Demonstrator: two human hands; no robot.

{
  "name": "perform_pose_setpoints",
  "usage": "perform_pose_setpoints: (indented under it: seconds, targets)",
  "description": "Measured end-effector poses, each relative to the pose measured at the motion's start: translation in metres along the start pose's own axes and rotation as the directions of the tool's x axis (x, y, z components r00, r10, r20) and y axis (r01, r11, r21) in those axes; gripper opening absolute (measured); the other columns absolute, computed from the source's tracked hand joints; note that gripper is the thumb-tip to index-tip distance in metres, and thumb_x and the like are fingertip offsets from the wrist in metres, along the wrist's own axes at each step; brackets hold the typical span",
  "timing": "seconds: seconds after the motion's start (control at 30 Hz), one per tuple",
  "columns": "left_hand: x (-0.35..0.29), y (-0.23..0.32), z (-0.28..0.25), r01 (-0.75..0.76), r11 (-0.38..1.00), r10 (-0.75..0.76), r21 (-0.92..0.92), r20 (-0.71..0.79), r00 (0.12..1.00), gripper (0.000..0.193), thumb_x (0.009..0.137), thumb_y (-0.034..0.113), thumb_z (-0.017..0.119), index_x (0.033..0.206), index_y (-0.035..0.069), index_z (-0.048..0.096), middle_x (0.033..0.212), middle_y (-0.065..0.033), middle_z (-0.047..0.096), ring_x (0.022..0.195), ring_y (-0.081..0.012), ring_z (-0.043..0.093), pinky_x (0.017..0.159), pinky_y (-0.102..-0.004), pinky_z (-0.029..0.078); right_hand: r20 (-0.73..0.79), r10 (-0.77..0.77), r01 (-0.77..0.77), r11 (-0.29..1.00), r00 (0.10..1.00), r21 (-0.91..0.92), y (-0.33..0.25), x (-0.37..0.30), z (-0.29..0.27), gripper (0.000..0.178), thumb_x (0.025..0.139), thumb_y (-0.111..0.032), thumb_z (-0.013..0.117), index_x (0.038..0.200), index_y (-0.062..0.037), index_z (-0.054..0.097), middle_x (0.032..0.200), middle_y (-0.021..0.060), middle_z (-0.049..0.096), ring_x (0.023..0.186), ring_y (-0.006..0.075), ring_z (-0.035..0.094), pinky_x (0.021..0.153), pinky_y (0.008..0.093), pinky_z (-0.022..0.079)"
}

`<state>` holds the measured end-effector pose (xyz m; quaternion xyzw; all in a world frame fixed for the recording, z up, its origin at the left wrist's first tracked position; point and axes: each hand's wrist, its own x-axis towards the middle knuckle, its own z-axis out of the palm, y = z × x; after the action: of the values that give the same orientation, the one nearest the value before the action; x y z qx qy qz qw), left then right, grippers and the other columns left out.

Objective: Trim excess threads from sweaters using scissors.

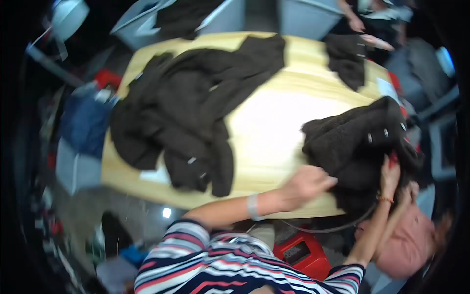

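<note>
A dark brown, fleecy-looking garment (352,137) lies bunched at the right edge of the table, with several small white tags on it. My right hand (390,172) is at its near right side, closed around a small red object (393,158) whose kind I cannot make out. Blurred by motion, my left hand (308,185) is curled over the table's near edge, just left of that garment. Whether anything is in its fingers is hidden. Another dark brown garment (191,103) with sleeves spreads over the left half of the table.
The pale wooden table (264,127) fills the middle. Another dark piece (345,59) lies far right by a co-worker's hand (377,42). A person in pink (404,240) is close on my right. Grey bins (313,19) stand beyond; a red stool (306,255) is below.
</note>
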<state>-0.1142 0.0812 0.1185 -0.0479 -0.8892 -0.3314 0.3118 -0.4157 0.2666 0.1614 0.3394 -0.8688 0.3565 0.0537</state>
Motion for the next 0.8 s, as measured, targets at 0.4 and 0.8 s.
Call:
perform_pose_setpoints:
  seconds: [0.4, 0.8]
  targets:
    - [-0.232, -0.112, -0.206, 0.441, 0.28, -0.837, 0.853, -0.007, 0.547, 0.049, 0.07, 0.016, 0.071, 0.114, -0.003, 0.06, 0.134, -0.0208, 0.048, 0.13, -0.0392, 0.039, 0.11, -0.0547, 0.024, 0.703, 0.171, -0.14, 0.985, 0.69, -0.103, -0.102, -0.155, 0.141, 0.046, 0.089, -0.034, 0.06, 0.131, -0.019, 0.051, 0.1, 0.0182, 0.068, 0.094, 0.0384, 0.064, 0.083, 0.0468, 0.05]
    - [-0.044, -0.004, -0.085, 0.213, 0.965, -0.215, -0.15, 0.002, 0.977, 0.027, 0.071, -0.007, 0.061, 0.097, 0.003, 0.064, 0.082, -0.0158, 0.064, 0.074, -0.0315, 0.066, 0.067, -0.036, 0.053, 0.702, -0.171, -0.004, 0.971, 0.691, 0.241, -0.16, -0.166, 0.2, 0.054, 0.082, -0.041, 0.07, 0.123, -0.0103, 0.054, 0.099, 0.019, 0.067, 0.097, 0.0397, 0.063, 0.085, 0.0462, 0.049]
